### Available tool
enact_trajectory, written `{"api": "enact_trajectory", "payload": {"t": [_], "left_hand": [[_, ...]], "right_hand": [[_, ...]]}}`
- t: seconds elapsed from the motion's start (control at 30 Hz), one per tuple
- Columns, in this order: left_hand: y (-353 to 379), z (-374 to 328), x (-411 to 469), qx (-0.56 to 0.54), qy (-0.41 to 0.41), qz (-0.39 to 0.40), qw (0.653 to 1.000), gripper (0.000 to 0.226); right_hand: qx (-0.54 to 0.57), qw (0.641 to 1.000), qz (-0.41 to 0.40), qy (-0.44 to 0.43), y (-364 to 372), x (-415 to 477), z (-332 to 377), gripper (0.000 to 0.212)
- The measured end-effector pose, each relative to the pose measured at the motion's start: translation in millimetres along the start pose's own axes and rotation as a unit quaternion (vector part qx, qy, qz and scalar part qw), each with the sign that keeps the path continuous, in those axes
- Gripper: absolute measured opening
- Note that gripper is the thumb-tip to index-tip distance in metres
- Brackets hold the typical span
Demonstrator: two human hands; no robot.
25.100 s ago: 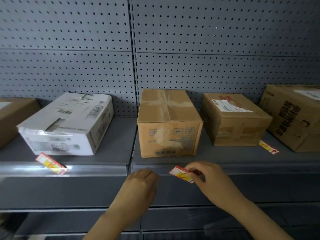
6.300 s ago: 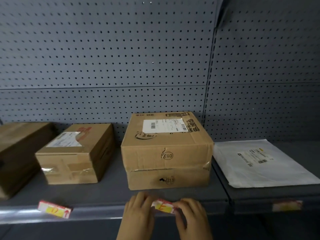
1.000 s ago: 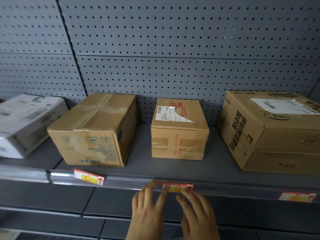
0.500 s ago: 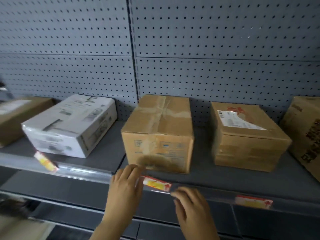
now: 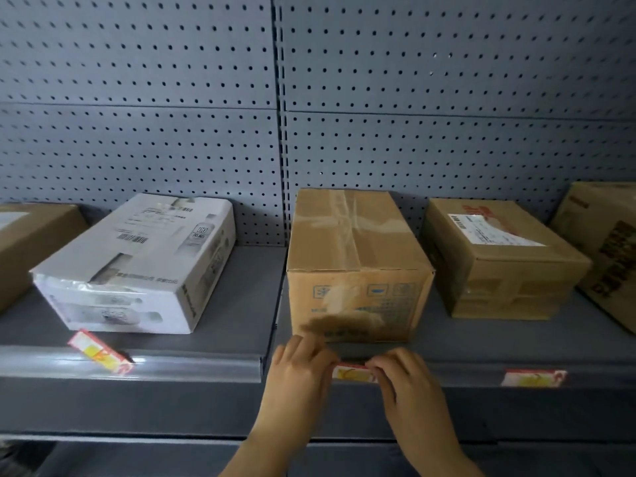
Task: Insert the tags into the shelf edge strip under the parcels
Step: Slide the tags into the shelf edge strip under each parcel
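Observation:
A red and yellow tag (image 5: 352, 372) lies level against the clear shelf edge strip (image 5: 192, 364), under the tall taped brown box (image 5: 356, 266). My left hand (image 5: 297, 380) pinches the tag's left end and my right hand (image 5: 406, 383) pinches its right end. Another tag (image 5: 532, 378) sits flat in the strip under the smaller brown box (image 5: 502, 259). A third tag (image 5: 99, 351) lies loose and slanted on the shelf lip in front of the white box (image 5: 137, 266).
Grey pegboard (image 5: 309, 98) backs the shelf. More brown boxes stand at the far left (image 5: 31, 249) and far right (image 5: 609, 249) edges. A lower shelf front (image 5: 137, 407) runs below the strip.
The tag under the tall brown box was tilted half a second ago; now it lies level at the strip with both hands closed on its ends. The view has shifted slightly.

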State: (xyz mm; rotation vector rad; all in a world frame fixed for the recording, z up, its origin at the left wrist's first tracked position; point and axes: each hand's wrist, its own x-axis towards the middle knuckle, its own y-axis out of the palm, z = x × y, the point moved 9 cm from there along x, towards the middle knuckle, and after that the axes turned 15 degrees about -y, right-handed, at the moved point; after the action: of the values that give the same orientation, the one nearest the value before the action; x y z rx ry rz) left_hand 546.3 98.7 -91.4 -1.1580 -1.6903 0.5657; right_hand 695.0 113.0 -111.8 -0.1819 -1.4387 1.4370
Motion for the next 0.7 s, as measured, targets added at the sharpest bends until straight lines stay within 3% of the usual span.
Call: {"api": "enact_trajectory", "payload": {"t": [0.4, 0.7], "left_hand": [[16.1, -4.3, -11.9, 0.003, 0.008, -0.018, 1.0, 0.011], [18.8, -1.3, -14.2, 0.01, 0.005, -0.031, 0.999, 0.014]], "right_hand": [[-0.007, 0.999, 0.025, -0.032, -5.0, 0.6, -2.4, 0.031], [-0.003, 0.999, -0.015, -0.034, -6.6, -5.3, -3.9, 0.029]]}}
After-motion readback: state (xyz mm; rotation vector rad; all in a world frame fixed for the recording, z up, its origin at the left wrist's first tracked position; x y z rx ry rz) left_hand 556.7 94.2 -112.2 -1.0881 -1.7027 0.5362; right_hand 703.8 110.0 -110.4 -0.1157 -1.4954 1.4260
